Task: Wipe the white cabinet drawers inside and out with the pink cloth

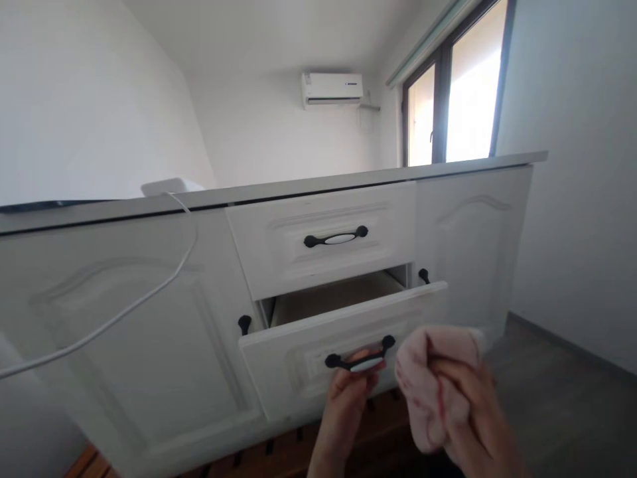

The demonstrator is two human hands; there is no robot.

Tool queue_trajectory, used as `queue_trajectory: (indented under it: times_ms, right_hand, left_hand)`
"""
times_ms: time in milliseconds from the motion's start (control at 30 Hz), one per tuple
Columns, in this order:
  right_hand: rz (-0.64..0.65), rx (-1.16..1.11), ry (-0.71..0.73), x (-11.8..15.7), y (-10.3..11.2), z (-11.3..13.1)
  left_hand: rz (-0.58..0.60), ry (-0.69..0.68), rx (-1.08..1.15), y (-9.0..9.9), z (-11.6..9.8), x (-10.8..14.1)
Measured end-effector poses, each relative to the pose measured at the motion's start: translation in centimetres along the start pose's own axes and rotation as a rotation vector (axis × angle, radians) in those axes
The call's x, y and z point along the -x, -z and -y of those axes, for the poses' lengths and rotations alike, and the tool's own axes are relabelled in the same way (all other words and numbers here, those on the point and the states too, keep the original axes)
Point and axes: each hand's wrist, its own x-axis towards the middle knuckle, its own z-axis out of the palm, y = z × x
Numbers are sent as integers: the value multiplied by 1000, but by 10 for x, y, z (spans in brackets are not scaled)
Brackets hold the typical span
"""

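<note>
My left hand (349,392) has its fingers hooked round the black and white handle (365,362) of the lower drawer (303,372). That drawer is pulled partly out, and a bare part of its inside shows. Bunched in my right hand (470,405) is a pale pink cloth (418,378) with red marks, held just right of the handle and in front of the drawer. Above, the upper drawer (283,232) is closed, with a similar handle (336,238).
Cabinet doors (149,345) with black knobs flank the drawers. A white cable (149,295) hangs from a white device (164,186) on the countertop (279,190). Wooden slats (288,451) lie below. An air conditioner (332,89) and window (472,86) are beyond.
</note>
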Motion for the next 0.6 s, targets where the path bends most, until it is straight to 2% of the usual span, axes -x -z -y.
queue_trajectory:
  times_ms: [67,133,233,333,433,567,600]
  right_hand:
    - [-268,100,-54,-38,-7,-15]
    - [-417,210,-94,-76,-18,-36]
    - [-453,385,-73,-116,-38,-68]
    - [-374,556,16,-129,-58,-78]
    - [-303,646,123,-126,-74,-54]
    - [-101,664,268,-119,-108,13]
    - [-46,660,301,-118,-121,32]
  left_hand:
    - [-24,-6,15,0,-8,-14]
    - [-65,5,13,0,-13,-24]
    - [-100,0,-1,-3,-18,-35]
    - [-93,-26,-26,-6,-21,-40]
    - [-72,-32,-23,-8,-18,-41]
    - [-48,-74,54,-4,-1,-45]
    - [-82,-88,73,-2,3,-48]
